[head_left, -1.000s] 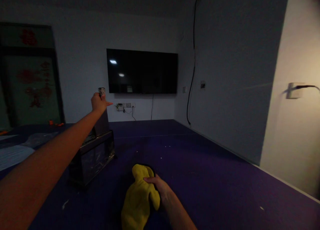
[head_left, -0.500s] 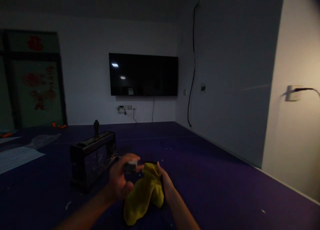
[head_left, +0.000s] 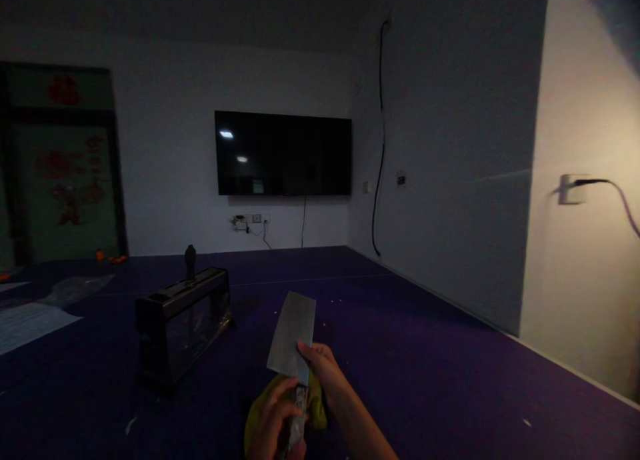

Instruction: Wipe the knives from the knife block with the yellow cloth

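Observation:
A cleaver [head_left: 291,333] with a broad grey blade points away from me, tilted slightly right. My left hand [head_left: 277,417] is closed around its handle, which looks mottled. At the right edge of the blade, my right hand [head_left: 320,367] pinches it, thumb on the upper face and the other fingers partly hidden. A crumpled yellow cloth [head_left: 316,407] lies below the knife and behind both hands, partly covered by them. To the left stands a black knife block [head_left: 183,313] with a clear side, and one dark knife handle [head_left: 190,263] sticks up from its top.
The purple surface [head_left: 425,353] has small white scraps on it. Paper sheets [head_left: 35,323] and clear plastic film [head_left: 80,288] lie at the left. A television [head_left: 283,153] hangs on the far wall; a black cable [head_left: 381,140] runs down the right wall.
My left hand has come down and right, and the cleaver now shows over the cloth. My right hand has gone from the cloth's edge to the blade.

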Motion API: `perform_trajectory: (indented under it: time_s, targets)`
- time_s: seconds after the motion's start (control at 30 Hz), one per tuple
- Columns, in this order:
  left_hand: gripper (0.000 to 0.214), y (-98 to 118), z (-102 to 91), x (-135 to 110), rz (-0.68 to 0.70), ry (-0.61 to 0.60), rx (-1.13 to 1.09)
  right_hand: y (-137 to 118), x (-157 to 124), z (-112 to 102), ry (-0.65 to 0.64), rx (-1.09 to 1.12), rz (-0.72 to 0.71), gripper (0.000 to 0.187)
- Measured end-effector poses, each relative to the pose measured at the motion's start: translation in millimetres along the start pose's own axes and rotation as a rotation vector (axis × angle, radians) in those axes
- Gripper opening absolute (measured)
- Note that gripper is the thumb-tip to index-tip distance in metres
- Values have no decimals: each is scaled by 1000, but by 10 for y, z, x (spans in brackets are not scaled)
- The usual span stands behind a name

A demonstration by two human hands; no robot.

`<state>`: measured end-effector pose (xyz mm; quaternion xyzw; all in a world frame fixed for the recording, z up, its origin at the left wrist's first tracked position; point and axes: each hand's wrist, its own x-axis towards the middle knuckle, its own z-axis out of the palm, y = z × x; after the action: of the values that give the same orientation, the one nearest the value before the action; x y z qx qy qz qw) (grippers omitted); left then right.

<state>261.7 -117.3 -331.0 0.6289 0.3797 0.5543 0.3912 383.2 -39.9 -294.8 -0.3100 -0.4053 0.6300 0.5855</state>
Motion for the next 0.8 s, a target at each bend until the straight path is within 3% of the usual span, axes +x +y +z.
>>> perform_trajectory:
  time_s: [0.07,0.13,0.2,0.3,0.4,0.57,0.67,0.8]
  targets:
    - [42,5,40,51,-89,165,-148,-48,14,-28,51,15,-74,40]
    - [51,21,55,109,-222,215,-271,-87,13,-58,72,-5,-144,41]
    - [56,34,46,165,-370,126,-324,-106,0,-69,53,-56,-194,42]
    - [59,17,14,225,-501,-109,-346,-76,-22,-30,34,-149,-230,41]
    - [62,-51,-4,245,-492,-241,-313,-10,-31,45,-7,-210,-225,41]
    - [55,-72,-6,192,-459,-176,-317,-61,-49,43,-19,-152,-166,37]
    - [53,37,-32,165,-451,-108,-399,-177,-51,-85,135,-94,-219,39]
    - [48,138,-93,181,-436,1,-434,-297,-15,-302,397,-127,-438,39]
